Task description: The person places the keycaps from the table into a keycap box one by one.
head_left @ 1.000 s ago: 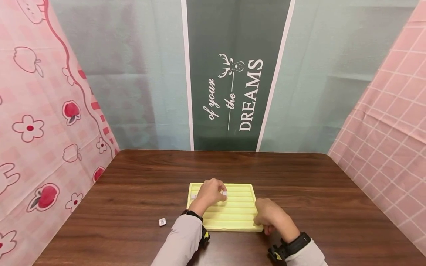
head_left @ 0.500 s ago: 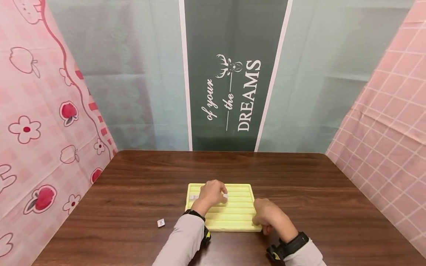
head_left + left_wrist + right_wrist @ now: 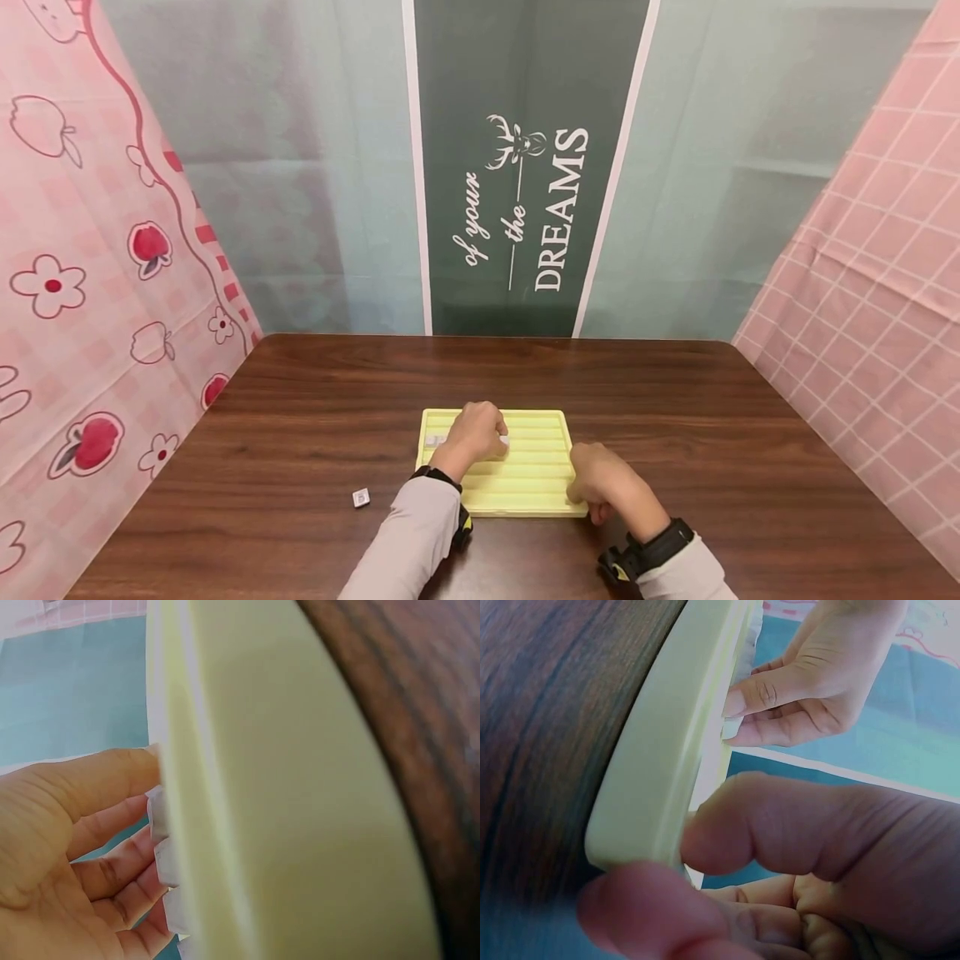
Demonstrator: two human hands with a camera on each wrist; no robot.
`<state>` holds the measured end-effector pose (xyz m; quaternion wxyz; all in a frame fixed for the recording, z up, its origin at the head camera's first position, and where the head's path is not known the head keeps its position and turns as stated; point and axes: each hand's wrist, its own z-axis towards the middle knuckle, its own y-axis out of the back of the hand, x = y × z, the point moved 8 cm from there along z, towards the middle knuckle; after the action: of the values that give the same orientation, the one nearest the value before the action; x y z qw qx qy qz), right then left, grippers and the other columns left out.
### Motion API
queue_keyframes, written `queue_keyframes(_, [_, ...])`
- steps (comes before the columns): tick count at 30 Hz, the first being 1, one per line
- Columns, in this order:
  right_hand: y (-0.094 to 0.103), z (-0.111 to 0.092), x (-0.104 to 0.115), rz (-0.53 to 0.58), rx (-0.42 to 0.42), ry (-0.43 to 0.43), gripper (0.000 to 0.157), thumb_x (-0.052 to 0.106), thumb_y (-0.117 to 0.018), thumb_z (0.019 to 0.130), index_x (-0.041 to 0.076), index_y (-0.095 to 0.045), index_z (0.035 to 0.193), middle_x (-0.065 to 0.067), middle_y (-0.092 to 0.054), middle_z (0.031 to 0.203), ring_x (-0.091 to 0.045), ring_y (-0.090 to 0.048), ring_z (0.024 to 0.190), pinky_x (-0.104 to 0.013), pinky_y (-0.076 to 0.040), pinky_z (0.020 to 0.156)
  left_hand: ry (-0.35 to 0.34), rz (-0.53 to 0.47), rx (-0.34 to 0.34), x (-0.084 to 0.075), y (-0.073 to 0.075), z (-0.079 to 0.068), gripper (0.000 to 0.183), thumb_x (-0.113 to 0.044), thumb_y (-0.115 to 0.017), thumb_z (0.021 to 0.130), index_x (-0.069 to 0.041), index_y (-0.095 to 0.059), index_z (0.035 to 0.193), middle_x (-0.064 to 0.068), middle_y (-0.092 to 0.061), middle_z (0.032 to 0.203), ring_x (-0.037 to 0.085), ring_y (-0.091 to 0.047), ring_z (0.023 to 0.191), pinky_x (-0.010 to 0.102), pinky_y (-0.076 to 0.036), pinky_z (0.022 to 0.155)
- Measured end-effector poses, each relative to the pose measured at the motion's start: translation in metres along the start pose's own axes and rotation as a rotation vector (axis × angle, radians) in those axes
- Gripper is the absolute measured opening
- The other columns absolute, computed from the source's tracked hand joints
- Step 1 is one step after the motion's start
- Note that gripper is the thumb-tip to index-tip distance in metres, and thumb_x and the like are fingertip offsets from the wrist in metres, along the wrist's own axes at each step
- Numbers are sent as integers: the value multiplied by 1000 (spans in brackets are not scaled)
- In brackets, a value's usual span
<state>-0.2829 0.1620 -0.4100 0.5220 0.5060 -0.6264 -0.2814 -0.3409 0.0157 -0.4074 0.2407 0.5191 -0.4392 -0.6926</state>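
Observation:
A pale yellow ridged tray (image 3: pixel 517 502) lies on the table in the head view. Over its upper rows my left hand (image 3: pixel 474 435) pinches a small white tile (image 3: pixel 504 442) between thumb and fingers. More white tiles (image 3: pixel 435 441) stand in a row at the tray's left, partly covered by that hand. The left wrist view shows several such tiles (image 3: pixel 171 862) lined up behind the tray's side wall. At the tray's right edge my right hand (image 3: pixel 606 483) grips the rim, its thumb (image 3: pixel 720 832) on the inner side and a finger outside.
One loose white tile (image 3: pixel 362 497) with a faint mark lies on the brown wooden table (image 3: pixel 285 450), left of the tray. Fabric hangs behind and at both sides of the table.
The left hand has brought its white tile slightly lower toward the tray row. The right hand keeps its grip on the tray's edge. The head view has shifted a little.

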Motion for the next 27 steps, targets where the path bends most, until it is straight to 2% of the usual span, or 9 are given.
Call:
queue_keyframes(6, [1, 0, 0, 1, -11, 6, 12, -7, -55, 66, 2, -48, 64, -7, -49, 37, -15, -51, 30, -26, -44, 31, -17, 21, -11, -1, 0, 1, 9, -9, -77, 72, -11, -74, 81, 0, -68, 88, 27, -59, 92, 28, -50, 68])
queue_keyframes(17, [1, -1, 0, -1, -13, 4, 11, -7, -56, 68, 1, -48, 65, -7, -50, 38, -15, -51, 31, -26, -44, 31, -19, 6, -12, 0, 0, 1, 7, -7, -75, 72, -12, -74, 77, 1, -69, 91, 21, -59, 83, 24, -47, 61])
queue_keyframes(23, [0, -1, 0, -2, -5, 1, 11, -7, -56, 68, 1, -48, 66, -7, -50, 38, -15, -51, 31, -26, -44, 31, -28, 50, 5, -1, 1, 1, 21, -21, -79, 70, -14, -73, 89, 1, -67, 97, 29, -58, 95, 33, -50, 65])
queue_keyframes(27, [0, -1, 0, 3, -9, 4, 12, -7, -55, 68, 2, -47, 65, -7, -50, 38, -15, -51, 31, -26, -44, 31, -55, 68, 13, -4, 5, -1, 23, -28, -78, 72, -16, -72, 90, 1, -66, 102, 27, -59, 95, 36, -50, 67])
